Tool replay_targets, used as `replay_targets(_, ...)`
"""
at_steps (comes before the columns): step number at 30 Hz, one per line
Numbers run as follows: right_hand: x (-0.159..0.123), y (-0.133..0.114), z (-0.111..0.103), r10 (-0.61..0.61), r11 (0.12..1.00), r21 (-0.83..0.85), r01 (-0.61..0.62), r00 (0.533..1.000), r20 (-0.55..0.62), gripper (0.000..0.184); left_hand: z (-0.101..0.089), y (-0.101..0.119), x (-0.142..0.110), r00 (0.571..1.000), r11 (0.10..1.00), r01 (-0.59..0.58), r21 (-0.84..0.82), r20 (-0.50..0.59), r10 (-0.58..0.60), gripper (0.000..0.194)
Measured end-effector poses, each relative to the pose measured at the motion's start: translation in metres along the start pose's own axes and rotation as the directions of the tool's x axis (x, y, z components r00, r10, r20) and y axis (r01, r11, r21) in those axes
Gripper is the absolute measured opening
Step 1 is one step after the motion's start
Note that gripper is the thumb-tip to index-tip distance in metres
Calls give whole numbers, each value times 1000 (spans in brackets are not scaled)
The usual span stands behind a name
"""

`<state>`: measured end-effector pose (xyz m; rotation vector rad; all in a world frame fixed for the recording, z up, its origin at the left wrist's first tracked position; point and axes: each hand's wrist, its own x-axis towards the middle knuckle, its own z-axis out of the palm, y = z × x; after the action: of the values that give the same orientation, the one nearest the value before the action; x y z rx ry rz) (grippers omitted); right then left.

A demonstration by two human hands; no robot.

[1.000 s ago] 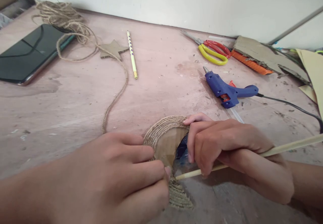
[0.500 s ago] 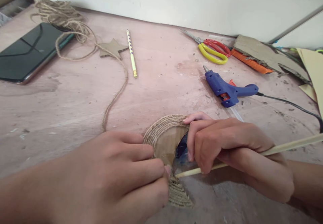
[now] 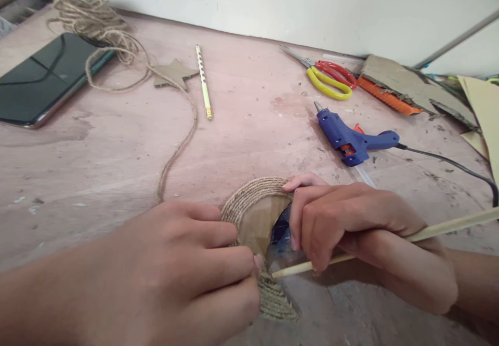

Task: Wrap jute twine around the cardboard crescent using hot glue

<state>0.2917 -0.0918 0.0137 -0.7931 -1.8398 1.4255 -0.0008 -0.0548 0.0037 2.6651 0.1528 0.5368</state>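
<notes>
A curved cardboard piece (image 3: 255, 227) lies at the front centre, its outer band covered with rows of jute twine (image 3: 249, 193). My left hand (image 3: 187, 268) is closed over its left side, thumb and fingers pinching near the inner edge; much of the piece is hidden beneath it. In my right hand (image 3: 351, 231) is a thin wooden stick (image 3: 292, 269), whose tip touches the twine by my left thumb. Fingers of that hand also rest on the piece's upper right rim. Below the tip, a pointed twine-covered end (image 3: 276, 299) shows.
A blue glue gun (image 3: 345, 135) with a cord lies at right, with scissors (image 3: 329, 78) behind it. Torn cardboard (image 3: 409, 83) is at the back right. A pencil (image 3: 203, 83), cardboard star (image 3: 175, 73), twine bundle (image 3: 91, 21) and phone (image 3: 50, 78) lie at back left.
The stick's tip has shifted very slightly down and right, along with my right hand. My left hand keeps its place on the piece.
</notes>
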Motion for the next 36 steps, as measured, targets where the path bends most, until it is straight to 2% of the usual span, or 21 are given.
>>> replay_targets(8, -1, 0, 1, -13, 1000, 10, 13, 1000, -28, 28, 0, 1, -3, 1000, 1000, -12, 17, 4, 11, 28)
replay_targets(17, 0, 0, -1, -13, 1000, 3, 13, 1000, 17, 26, 0, 0, -1, 1000, 1000, -14, 0, 15, 14, 28)
replay_targets(23, 0, 0, 0, -34, 999, 31, 35, 999, -29, 26, -1, 0, -2, 1000, 1000, 0, -2, -2, 0, 28)
replay_targets(36, 0, -1, -3, -7, 1000, -10, 7, 998, 59, 27, -1, 2, 1, 1000, 999, 16, -30, 4, -15, 28)
